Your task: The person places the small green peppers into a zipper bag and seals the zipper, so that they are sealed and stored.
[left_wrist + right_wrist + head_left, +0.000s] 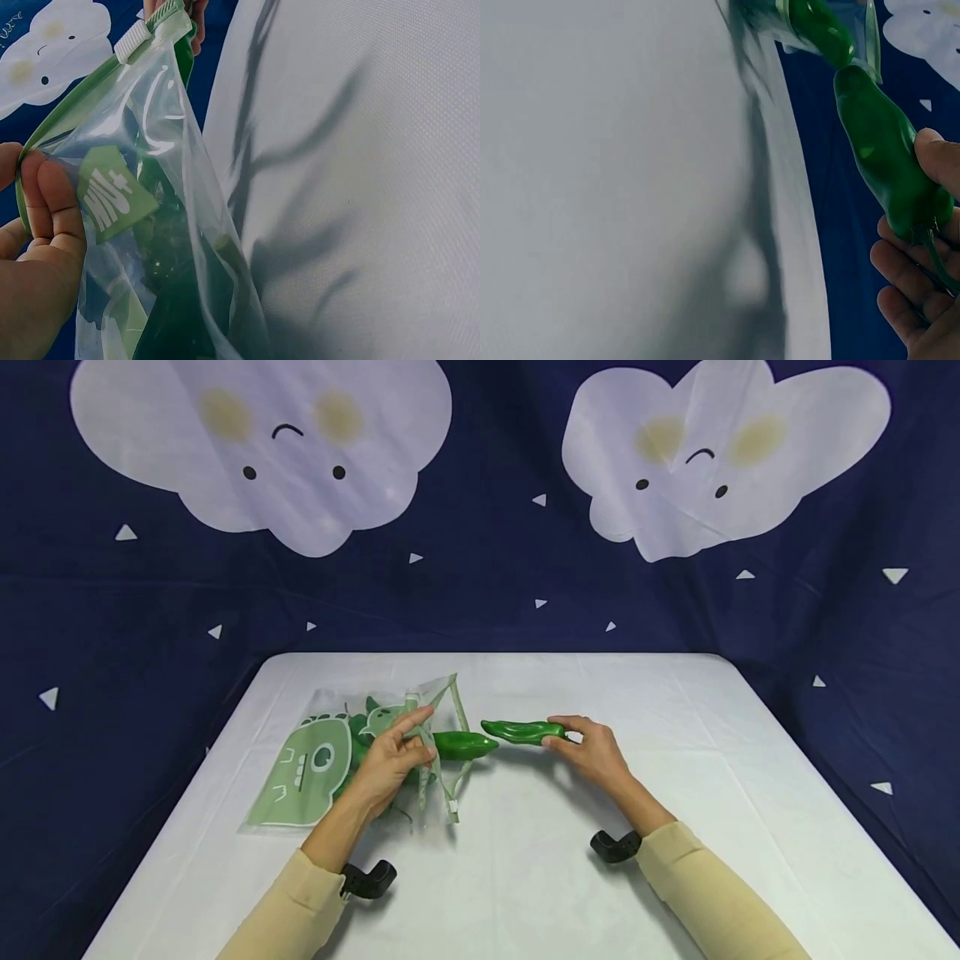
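My left hand (pixel 382 770) pinches the open edge of a clear zip bag (pixel 273 797) printed with green cartoon figures. Several green peppers lie inside it, and one pepper (pixel 459 745) pokes its tip out of the mouth. The left wrist view shows the fingers curled at the green zip strip (pixel 56 112), a white slider (pixel 133 42) at its corner. By its stem end, my right hand (pixel 598 757) holds another long green pepper (pixel 517 732) above the table, its tip pointing at the bag. In the right wrist view, this pepper (pixel 877 150) overlaps the protruding one (pixel 821 30).
A white cloth covers the table (pixel 540 877). Behind it hangs a dark blue curtain (pixel 480 610) with printed clouds and small white triangles. Black wrist mounts (pixel 369 880) sit at both sleeve cuffs, low over the table.
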`<state>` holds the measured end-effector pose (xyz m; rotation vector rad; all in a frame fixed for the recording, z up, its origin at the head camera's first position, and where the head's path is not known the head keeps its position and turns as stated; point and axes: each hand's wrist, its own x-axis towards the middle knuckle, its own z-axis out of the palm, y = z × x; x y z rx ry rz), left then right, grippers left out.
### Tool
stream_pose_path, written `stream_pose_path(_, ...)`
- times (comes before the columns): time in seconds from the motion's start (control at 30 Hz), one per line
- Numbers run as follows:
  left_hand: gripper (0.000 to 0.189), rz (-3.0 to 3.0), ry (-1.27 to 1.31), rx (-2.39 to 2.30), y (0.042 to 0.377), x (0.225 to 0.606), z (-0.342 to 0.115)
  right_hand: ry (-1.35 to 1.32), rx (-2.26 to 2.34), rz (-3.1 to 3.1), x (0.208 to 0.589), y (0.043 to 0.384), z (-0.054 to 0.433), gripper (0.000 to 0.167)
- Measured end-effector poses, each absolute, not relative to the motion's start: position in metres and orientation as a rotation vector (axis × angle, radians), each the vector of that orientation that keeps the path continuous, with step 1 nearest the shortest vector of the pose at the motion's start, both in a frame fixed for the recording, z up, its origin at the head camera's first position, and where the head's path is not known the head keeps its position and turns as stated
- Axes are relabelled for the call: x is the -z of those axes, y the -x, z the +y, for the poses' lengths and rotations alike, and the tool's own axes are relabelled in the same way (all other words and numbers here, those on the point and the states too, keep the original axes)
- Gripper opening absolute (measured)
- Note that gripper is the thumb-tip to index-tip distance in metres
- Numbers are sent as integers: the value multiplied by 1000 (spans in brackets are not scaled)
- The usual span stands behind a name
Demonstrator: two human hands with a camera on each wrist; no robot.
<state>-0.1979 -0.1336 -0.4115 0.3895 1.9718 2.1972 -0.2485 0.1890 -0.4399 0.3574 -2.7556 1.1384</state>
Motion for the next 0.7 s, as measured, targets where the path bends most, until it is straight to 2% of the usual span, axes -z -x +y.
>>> stream_pose_path(0.7,66,1999,-363,-2206,197,412,-134,-424,-1170,-2774,450,225,220,45)
